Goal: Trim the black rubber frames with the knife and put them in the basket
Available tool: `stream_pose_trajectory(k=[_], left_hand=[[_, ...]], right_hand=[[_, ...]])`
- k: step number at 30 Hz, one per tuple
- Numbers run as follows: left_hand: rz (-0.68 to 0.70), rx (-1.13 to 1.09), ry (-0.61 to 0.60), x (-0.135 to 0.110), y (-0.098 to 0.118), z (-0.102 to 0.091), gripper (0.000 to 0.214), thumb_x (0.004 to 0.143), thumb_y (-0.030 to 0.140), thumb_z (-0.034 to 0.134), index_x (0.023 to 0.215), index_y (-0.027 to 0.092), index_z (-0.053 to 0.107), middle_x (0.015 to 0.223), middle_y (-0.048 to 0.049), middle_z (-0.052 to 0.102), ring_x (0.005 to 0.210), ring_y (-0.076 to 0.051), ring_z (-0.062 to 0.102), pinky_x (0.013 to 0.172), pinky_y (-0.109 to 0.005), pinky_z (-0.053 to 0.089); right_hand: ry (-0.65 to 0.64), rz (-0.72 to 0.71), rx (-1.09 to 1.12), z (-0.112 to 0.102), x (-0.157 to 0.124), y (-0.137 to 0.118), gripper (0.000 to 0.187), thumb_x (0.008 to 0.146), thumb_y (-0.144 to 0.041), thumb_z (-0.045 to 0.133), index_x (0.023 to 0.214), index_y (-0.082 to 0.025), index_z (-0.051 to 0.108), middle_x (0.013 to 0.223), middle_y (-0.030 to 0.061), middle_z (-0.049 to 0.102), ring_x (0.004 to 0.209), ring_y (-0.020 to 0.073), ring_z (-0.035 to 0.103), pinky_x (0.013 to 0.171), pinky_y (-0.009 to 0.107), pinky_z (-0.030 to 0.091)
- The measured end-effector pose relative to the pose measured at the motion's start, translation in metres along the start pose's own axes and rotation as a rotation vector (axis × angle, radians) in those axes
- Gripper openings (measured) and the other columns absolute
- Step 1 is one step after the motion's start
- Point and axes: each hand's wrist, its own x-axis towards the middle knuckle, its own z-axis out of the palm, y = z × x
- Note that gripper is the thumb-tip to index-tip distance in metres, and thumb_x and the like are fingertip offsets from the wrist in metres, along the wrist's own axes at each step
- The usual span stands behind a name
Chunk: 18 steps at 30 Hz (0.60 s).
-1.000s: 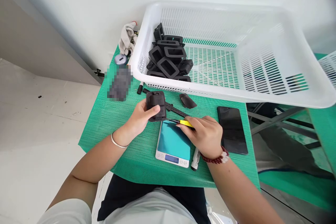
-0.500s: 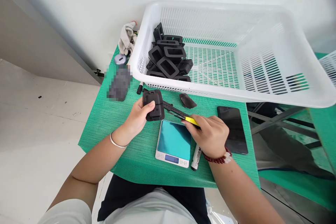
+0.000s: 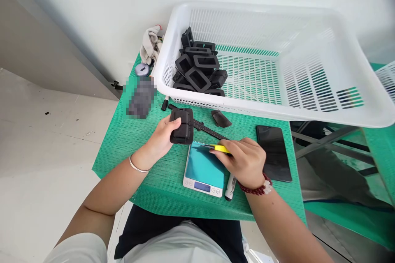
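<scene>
left hand (image 3: 160,139) closed around a black moulded part (image 3: 182,125), held just over the green mat (image 3: 129,148) at the far-left corner of the scale (image 3: 203,168); the part looks light, matt and slightly yielding, best gripped across its sides; right hand (image 3: 245,160), fingers curled tight on a yellow cutter (image 3: 219,148) over the scale's far edge; phone (image 3: 273,152) lies right
</scene>
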Motion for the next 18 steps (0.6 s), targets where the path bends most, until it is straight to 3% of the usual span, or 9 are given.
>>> stream_pose_trajectory(k=[3, 8, 14, 18], left_hand=[[-0.017, -0.015, -0.003, -0.0007, 0.0005, -0.0003, 0.041, 0.069, 0.047, 0.072, 0.092, 0.013, 0.066, 0.074, -0.0027, 0.063, 0.065, -0.014, 0.058, 0.058, -0.025, 0.045], [-0.057, -0.01, -0.074, -0.0024, -0.0008, 0.0013, 0.034, 0.069, 0.045, 0.072, 0.079, 0.014, 0.063, 0.067, -0.0004, 0.058, 0.055, -0.01, 0.052, 0.049, -0.022, 0.04], [-0.071, -0.031, -0.035, -0.0029, 0.001, 0.0058, 0.03, 0.07, 0.042, 0.07, 0.077, 0.014, 0.062, 0.065, 0.0002, 0.058, 0.058, -0.011, 0.053, 0.051, -0.022, 0.04], [-0.127, -0.029, -0.061, -0.0034, -0.0004, 0.0067, 0.031, 0.067, 0.042, 0.073, 0.076, 0.013, 0.064, 0.066, -0.0001, 0.059, 0.057, -0.01, 0.052, 0.05, -0.021, 0.039]], right_hand=[[-0.032, -0.009, 0.024, -0.0001, 0.0001, -0.0014, 0.017, 0.086, -0.03, 0.065, 0.076, -0.017, 0.059, 0.061, -0.0006, 0.068, 0.05, 0.0096, 0.054, 0.055, 0.026, 0.033], [0.028, 0.054, -0.072, -0.0013, -0.0002, 0.0019, 0.021, 0.084, -0.036, 0.066, 0.076, -0.017, 0.061, 0.059, 0.0, 0.067, 0.047, 0.0102, 0.052, 0.053, 0.027, 0.035], [-0.038, -0.044, 0.079, -0.0037, 0.0023, 0.0012, 0.018, 0.086, -0.033, 0.065, 0.078, -0.017, 0.06, 0.061, -0.0007, 0.068, 0.052, 0.0097, 0.058, 0.054, 0.025, 0.036], [0.008, 0.06, -0.065, -0.0023, 0.0009, 0.0051, 0.02, 0.085, -0.035, 0.065, 0.08, -0.016, 0.061, 0.06, 0.0001, 0.067, 0.047, 0.0102, 0.054, 0.052, 0.026, 0.035]])
